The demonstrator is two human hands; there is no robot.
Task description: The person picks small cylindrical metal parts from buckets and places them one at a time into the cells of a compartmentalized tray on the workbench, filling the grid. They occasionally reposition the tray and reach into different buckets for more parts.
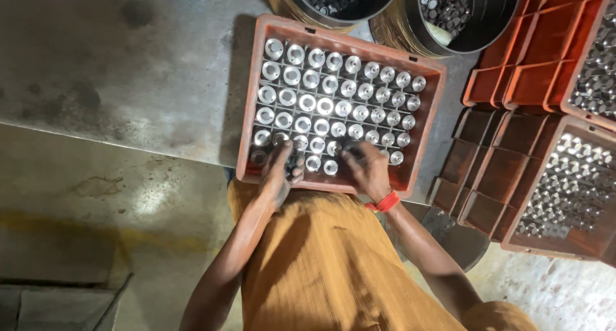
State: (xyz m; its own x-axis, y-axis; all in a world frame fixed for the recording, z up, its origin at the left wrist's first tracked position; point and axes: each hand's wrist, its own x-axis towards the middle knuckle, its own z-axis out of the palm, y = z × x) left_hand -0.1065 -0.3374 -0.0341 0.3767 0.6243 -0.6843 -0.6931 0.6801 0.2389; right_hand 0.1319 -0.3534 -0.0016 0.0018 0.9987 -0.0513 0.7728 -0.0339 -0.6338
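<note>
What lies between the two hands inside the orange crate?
In the head view, a few shiny metal cylinders stand between the left hand and right hand in the orange crate.

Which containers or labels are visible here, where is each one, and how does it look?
No labels, signs or screens show.
Crate: middle of the table, orange, rectangular, gridded, filled with shiny metal cylinders; left hand and right hand at its near row.
Two buckets: top, round, black, holding metal parts.
Other crates: right, orange, some empty, some filled.
</note>
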